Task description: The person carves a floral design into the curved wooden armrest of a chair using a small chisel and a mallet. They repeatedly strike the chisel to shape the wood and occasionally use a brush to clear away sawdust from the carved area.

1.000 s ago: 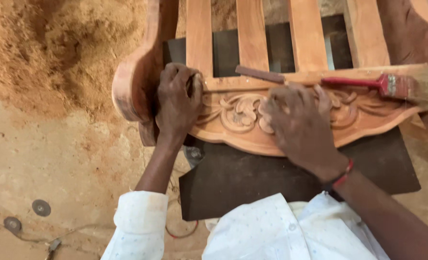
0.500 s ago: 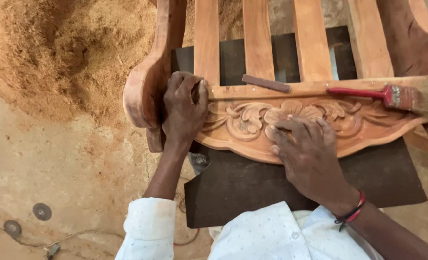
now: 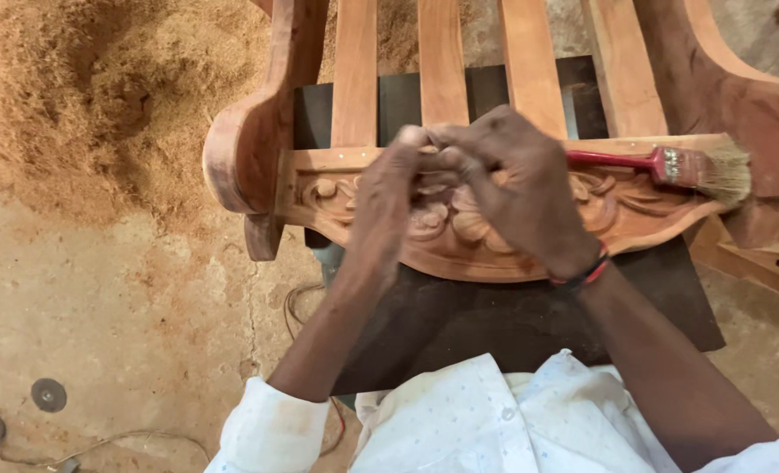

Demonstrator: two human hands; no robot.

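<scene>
Carved top rail [image 3: 460, 232] of the wooden chair frame [image 3: 249, 149] lies across a dark board [image 3: 512, 315], running left to right, with slats heading up out of the shot. Both hands meet over the middle of the carving: left hand [image 3: 389, 197] and right hand [image 3: 516, 188] have fingers curled in against each other. Something small may be pinched between them, but it's blurred, so I can't tell if either is gripping anything. They cover the centre of the carving.

A red-handled brush [image 3: 670, 165] rests on the rail's right end, bristles near the frame's arm. Open floor to the left, sawdust pile [image 3: 83, 96] up top.

Half a second ago the hands were apart, left gripping the rail's left end, right flat on the carving.
</scene>
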